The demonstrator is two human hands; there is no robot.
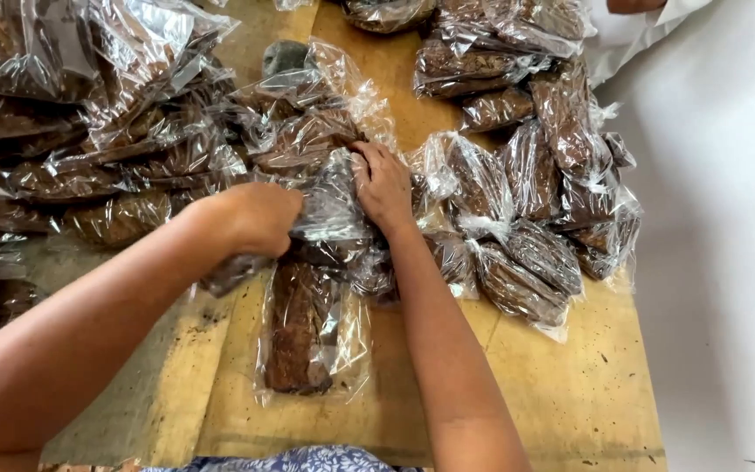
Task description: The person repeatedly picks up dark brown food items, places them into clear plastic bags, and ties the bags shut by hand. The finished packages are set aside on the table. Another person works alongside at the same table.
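Together, hands (321, 205) on clear bag (329, 205)

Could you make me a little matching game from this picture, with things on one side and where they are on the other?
Things:
1. left hand
2. right hand
3. long brown block in a clear bag
4. pile of tied bags

Places:
A. lying lengthwise on the wooden table, nearest the camera
B. gripping clear plastic, left of centre
C. heaped at the right side of the table
D. fingers pressed onto a bag at the centre

Pairs: 1-B, 2-D, 3-A, 4-C
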